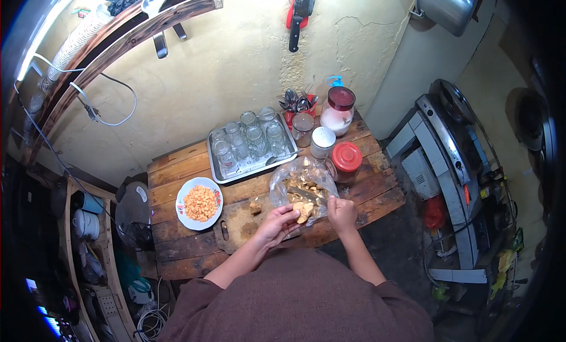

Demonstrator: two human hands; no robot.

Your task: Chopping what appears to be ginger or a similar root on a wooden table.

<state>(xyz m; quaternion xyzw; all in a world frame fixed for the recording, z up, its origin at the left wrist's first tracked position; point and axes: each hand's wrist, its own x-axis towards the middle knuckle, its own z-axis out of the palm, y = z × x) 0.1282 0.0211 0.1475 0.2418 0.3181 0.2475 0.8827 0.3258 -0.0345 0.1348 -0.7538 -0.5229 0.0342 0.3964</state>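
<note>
My left hand [279, 223] is closed around a pale yellow-orange, peeled-looking piece of root [303, 211], held over the near edge of a clear plastic bag [323, 176]. Brown and yellowish peelings [312, 187] lie in the bag. At its right side, my right hand [342, 214] is closed in a fist, the handle inside it hidden. A dark, flat knife blade [303, 194] appears to run leftward from that fist over the peelings. Beneath my left hand lies a worn wooden cutting board [236, 225], with a small brown chunk [255, 208] on it.
Left of the board stands a flowered white plate [184, 220] of orange diced pieces. Behind is a metal tray [223, 176] of upright glass jars. A red-lidded jar [346, 157], a white-lidded jar [323, 139] and a spoon holder [289, 118] crowd the back right. A stove [439, 130] stands right.
</note>
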